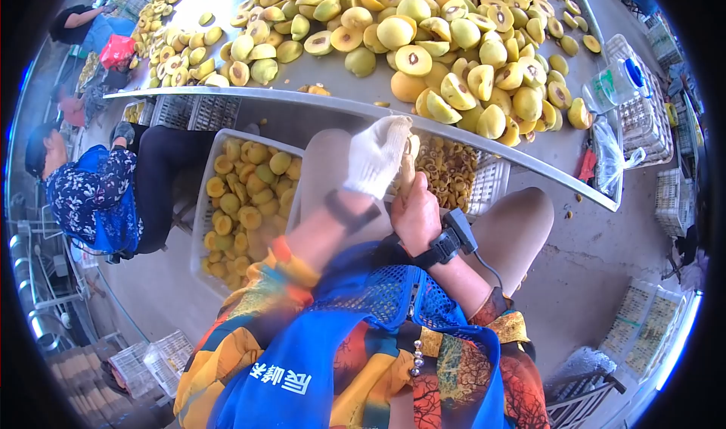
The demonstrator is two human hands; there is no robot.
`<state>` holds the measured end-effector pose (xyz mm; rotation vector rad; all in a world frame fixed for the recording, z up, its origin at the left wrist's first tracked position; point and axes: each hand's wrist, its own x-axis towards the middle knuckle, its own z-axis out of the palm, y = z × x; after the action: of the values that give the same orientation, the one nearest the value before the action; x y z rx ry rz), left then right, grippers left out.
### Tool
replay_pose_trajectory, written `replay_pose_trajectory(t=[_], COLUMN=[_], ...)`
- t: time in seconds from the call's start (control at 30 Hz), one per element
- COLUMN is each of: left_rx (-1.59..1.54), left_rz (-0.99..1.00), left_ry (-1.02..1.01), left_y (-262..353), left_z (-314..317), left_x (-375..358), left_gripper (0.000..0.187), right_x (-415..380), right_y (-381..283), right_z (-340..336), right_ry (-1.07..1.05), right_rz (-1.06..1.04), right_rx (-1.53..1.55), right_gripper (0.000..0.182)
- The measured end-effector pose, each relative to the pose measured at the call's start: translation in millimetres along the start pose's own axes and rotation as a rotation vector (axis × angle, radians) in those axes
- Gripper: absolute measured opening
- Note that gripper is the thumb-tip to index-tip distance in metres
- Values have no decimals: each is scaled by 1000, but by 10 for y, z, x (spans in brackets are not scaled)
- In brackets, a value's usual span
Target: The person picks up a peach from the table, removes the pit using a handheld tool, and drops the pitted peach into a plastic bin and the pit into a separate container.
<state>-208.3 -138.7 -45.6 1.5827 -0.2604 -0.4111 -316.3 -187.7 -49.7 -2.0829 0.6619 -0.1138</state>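
My left hand [378, 156], in a white knit glove, is closed around a yellow peach half [413, 144], of which only a sliver shows past the fingers. Just below it, my bare right hand [416, 216] is closed, its fingertips right up against the glove; what it grips is hidden. Both hands are over a white crate [490, 185] holding brown peach pits and scraps [446, 173]. Beyond them, a heap of halved peaches [461, 43] lies on the metal table [333, 81], many with pits still in the cut face.
A white crate [198, 228] full of peach halves stands left of my knees. The table's raised metal edge [302, 97] runs before my hands. A clear plastic jar [614, 85] and a plastic bag [609, 156] are at right. A co-worker [91, 191] sits at left.
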Motion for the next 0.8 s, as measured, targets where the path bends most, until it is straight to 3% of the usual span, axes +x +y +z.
replay_pose_trajectory(t=[0.3,0.4,0.6,0.7,0.8], left_rx=[-256,-270,-540,-516,-447], left_rz=[-8,100,-157,-157,8], left_ry=[148,130,92,105,127], left_y=[21,72,228,264,141], left_z=[177,212,237,238,245], left_x=[-119,-134,-177,-200,-192], left_gripper=[27,31,36,38,37], right_x=[-30,-25,-6,-21,-26], right_y=[-117,-110,-121,-139,-126], right_z=[-84,-121,-181,-190,-196], right_ry=[45,69,120,133,114], right_rz=[-38,-44,-45,-55,-54], right_rx=[-35,-70,-143,-139,-123], right_gripper=[21,19,16,16,17])
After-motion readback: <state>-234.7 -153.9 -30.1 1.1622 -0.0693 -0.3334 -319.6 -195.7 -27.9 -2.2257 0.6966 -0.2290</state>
